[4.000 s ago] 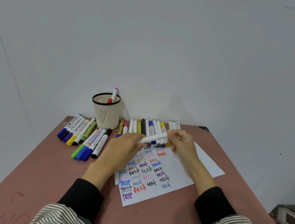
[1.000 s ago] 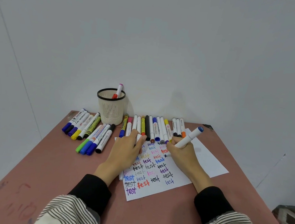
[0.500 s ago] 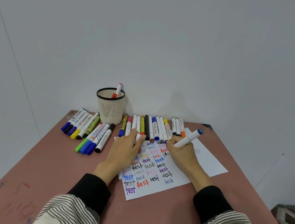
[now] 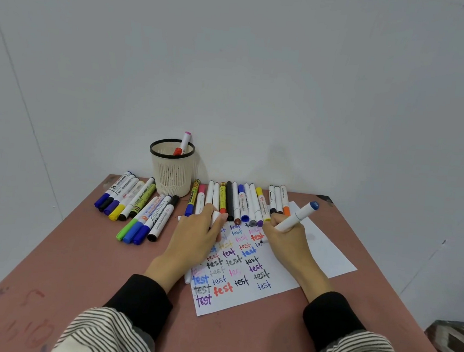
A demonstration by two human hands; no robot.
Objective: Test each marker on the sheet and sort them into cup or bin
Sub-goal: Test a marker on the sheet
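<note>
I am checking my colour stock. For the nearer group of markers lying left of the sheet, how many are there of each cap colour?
Green cap: 1
Blue cap: 2
Black cap: 1
Total: 4 markers

1 view only: head camera, wide-angle, worn by the person. Looks forward and down over the table from its near edge toward the far edge and the wall behind. Close range; both sleeves fill the bottom of frame.
</note>
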